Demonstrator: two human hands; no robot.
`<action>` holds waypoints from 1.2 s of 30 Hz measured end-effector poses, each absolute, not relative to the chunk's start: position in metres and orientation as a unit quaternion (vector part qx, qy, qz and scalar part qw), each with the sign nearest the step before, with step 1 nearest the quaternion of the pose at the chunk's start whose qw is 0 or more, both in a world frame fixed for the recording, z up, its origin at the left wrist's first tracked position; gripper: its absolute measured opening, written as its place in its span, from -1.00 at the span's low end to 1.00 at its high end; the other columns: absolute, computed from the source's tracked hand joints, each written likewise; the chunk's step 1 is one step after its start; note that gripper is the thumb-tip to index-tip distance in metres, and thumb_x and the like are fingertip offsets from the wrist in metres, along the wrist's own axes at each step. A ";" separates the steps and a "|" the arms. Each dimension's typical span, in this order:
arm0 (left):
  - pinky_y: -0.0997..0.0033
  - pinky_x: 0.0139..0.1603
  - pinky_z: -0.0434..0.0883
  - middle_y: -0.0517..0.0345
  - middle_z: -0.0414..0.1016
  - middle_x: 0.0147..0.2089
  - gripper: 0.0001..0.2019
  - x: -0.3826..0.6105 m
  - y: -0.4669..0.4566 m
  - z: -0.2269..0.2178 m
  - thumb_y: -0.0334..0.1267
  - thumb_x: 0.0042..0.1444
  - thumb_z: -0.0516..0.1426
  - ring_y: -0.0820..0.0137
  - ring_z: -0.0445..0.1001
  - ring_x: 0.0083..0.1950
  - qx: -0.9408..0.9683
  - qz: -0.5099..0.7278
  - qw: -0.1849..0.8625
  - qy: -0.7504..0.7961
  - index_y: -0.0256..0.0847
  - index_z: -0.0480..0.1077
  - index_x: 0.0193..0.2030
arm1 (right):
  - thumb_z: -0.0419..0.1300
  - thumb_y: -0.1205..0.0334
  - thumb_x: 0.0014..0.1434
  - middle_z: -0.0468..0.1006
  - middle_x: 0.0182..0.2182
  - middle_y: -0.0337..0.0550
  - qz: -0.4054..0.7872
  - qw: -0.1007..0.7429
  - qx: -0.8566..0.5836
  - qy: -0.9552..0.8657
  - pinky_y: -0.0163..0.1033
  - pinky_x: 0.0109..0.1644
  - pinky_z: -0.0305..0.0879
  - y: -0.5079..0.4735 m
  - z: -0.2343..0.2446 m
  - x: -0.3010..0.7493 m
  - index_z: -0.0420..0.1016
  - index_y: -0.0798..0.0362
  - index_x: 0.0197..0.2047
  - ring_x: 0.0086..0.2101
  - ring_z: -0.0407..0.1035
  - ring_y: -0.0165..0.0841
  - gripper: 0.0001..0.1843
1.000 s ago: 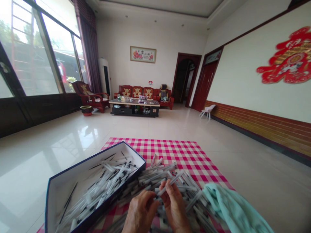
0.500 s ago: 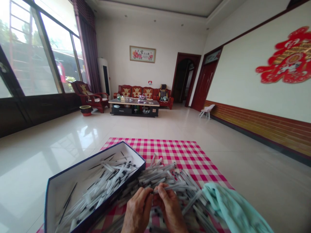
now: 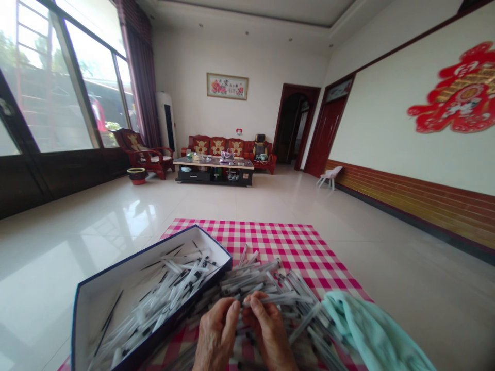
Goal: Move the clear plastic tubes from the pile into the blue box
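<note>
My right hand (image 3: 268, 332) pinches a clear plastic pen (image 3: 278, 298) with a dark tip, holding it almost level above a heap of similar pens (image 3: 263, 281). My left hand (image 3: 215, 332) is curled beside the pen's near end, and its fingertips may or may not touch it. The heap lies on a pink-and-white checked cloth (image 3: 294, 247). To the left stands a white box with a navy rim (image 3: 152, 270), holding many more loose pens (image 3: 170, 288). The heap hides the cloth beneath my hands.
A crumpled pale teal cloth (image 3: 371, 332) lies at the right of the heap, partly on the checked cloth. Around the checked cloth is a glossy tiled floor (image 3: 96, 221). Far ahead stand a coffee table (image 3: 213, 171) and a red wooden sofa (image 3: 228, 148).
The pen has swung from a steep tilt to nearly level and sits lower. My hands have drawn closer together.
</note>
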State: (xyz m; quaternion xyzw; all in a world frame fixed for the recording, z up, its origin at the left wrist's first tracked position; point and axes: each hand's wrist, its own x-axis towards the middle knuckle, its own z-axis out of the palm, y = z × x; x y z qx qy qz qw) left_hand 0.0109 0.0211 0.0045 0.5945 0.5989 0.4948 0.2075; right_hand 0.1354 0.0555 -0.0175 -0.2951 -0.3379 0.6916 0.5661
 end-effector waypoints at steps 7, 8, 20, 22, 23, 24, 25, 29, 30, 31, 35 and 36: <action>0.55 -0.44 0.27 0.22 0.41 -0.53 -0.71 0.012 0.020 0.006 -0.09 0.20 0.00 0.44 0.38 -0.50 0.611 0.494 0.205 0.584 -0.17 0.38 -0.43 | 0.32 0.13 0.04 0.57 -0.39 -0.24 0.698 0.557 -0.287 -0.347 -0.21 -0.28 0.33 0.053 -0.014 0.134 0.51 -0.02 -0.30 -0.40 0.44 -0.31 -0.84; 0.55 -0.46 0.25 0.23 0.37 -0.56 -0.68 0.012 0.021 0.005 -0.08 0.21 -0.02 0.45 0.35 -0.52 0.607 0.495 0.201 0.589 -0.17 0.34 -0.49 | 0.33 0.13 0.03 0.57 -0.39 -0.24 0.701 0.553 -0.286 -0.348 -0.20 -0.29 0.33 0.053 -0.013 0.134 0.51 -0.02 -0.31 -0.40 0.44 -0.31 -0.83; 0.54 -0.38 0.32 0.17 0.50 -0.44 -0.74 0.011 0.018 0.012 -0.06 0.16 0.05 0.41 0.42 -0.44 0.604 0.502 0.261 0.560 -0.18 0.44 -0.28 | 0.31 0.16 0.05 0.55 -0.37 -0.23 0.710 0.556 -0.268 -0.338 -0.16 -0.24 0.34 0.053 -0.014 0.135 0.49 -0.02 -0.29 -0.36 0.45 -0.28 -0.86; 0.55 -0.44 0.29 0.21 0.45 -0.51 -0.73 0.011 0.019 0.011 -0.07 0.17 0.04 0.44 0.38 -0.50 0.608 0.496 0.251 0.566 -0.18 0.44 -0.35 | 0.31 0.16 0.05 0.54 -0.37 -0.22 0.708 0.557 -0.268 -0.340 -0.16 -0.24 0.34 0.052 -0.013 0.135 0.49 -0.01 -0.30 -0.35 0.44 -0.29 -0.85; 0.56 -0.45 0.27 0.22 0.42 -0.54 -0.72 0.011 0.019 0.009 -0.07 0.17 0.03 0.45 0.36 -0.51 0.609 0.492 0.244 0.572 -0.19 0.43 -0.38 | 0.31 0.16 0.05 0.54 -0.37 -0.22 0.708 0.557 -0.269 -0.342 -0.17 -0.24 0.34 0.052 -0.012 0.134 0.49 0.00 -0.30 -0.35 0.44 -0.29 -0.85; 0.56 -0.47 0.24 0.23 0.39 -0.56 -0.70 0.011 0.020 0.008 -0.06 0.17 0.03 0.46 0.33 -0.53 0.609 0.489 0.235 0.579 -0.19 0.42 -0.43 | 0.31 0.16 0.05 0.54 -0.37 -0.21 0.707 0.556 -0.270 -0.344 -0.17 -0.24 0.34 0.052 -0.012 0.134 0.49 0.00 -0.29 -0.36 0.43 -0.29 -0.85; 0.56 -0.48 0.22 0.24 0.36 -0.58 -0.67 0.010 0.021 0.006 -0.06 0.18 0.02 0.47 0.31 -0.54 0.607 0.487 0.227 0.586 -0.19 0.40 -0.48 | 0.31 0.16 0.05 0.54 -0.37 -0.21 0.707 0.554 -0.271 -0.346 -0.17 -0.25 0.34 0.052 -0.012 0.134 0.49 0.00 -0.29 -0.37 0.43 -0.29 -0.85; 0.54 -0.53 0.13 0.27 0.21 -0.65 -0.57 0.010 0.023 0.002 0.00 0.18 0.00 0.50 0.19 -0.58 0.583 0.490 0.224 0.608 -0.19 0.26 -0.63 | 0.31 0.16 0.05 0.56 -0.39 -0.21 0.706 0.549 -0.277 -0.351 -0.19 -0.28 0.33 0.052 -0.015 0.134 0.49 0.00 -0.30 -0.40 0.43 -0.30 -0.85; 0.54 -0.54 0.12 0.28 0.20 -0.65 -0.56 0.010 0.023 0.001 0.01 0.18 -0.01 0.51 0.18 -0.59 0.575 0.493 0.236 0.608 -0.19 0.25 -0.63 | 0.31 0.17 0.04 0.56 -0.39 -0.22 0.705 0.551 -0.280 -0.347 -0.19 -0.28 0.33 0.052 -0.015 0.135 0.49 -0.01 -0.30 -0.40 0.43 -0.30 -0.85; 0.54 -0.55 0.12 0.28 0.19 -0.66 -0.55 0.010 0.023 0.001 0.02 0.19 -0.02 0.51 0.17 -0.59 0.568 0.497 0.249 0.607 -0.19 0.24 -0.63 | 0.32 0.17 0.04 0.56 -0.39 -0.23 0.704 0.554 -0.283 -0.342 -0.20 -0.29 0.33 0.053 -0.016 0.135 0.49 -0.02 -0.30 -0.40 0.43 -0.31 -0.85; 0.56 -0.55 0.14 0.29 0.20 -0.66 -0.56 0.010 0.025 -0.003 0.01 0.18 -0.01 0.52 0.17 -0.60 0.557 0.515 0.278 0.589 -0.21 0.28 -0.61 | 0.32 0.17 0.03 0.57 -0.39 -0.25 0.702 0.561 -0.288 -0.332 -0.20 -0.29 0.34 0.055 -0.018 0.137 0.51 -0.04 -0.29 -0.40 0.43 -0.31 -0.86; 0.56 -0.55 0.14 0.29 0.20 -0.67 -0.57 0.010 0.026 -0.005 0.02 0.18 0.00 0.52 0.18 -0.61 0.555 0.517 0.287 0.585 -0.22 0.30 -0.59 | 0.32 0.17 0.04 0.56 -0.39 -0.25 0.702 0.562 -0.285 -0.332 -0.20 -0.29 0.34 0.055 -0.018 0.137 0.51 -0.04 -0.29 -0.40 0.42 -0.32 -0.86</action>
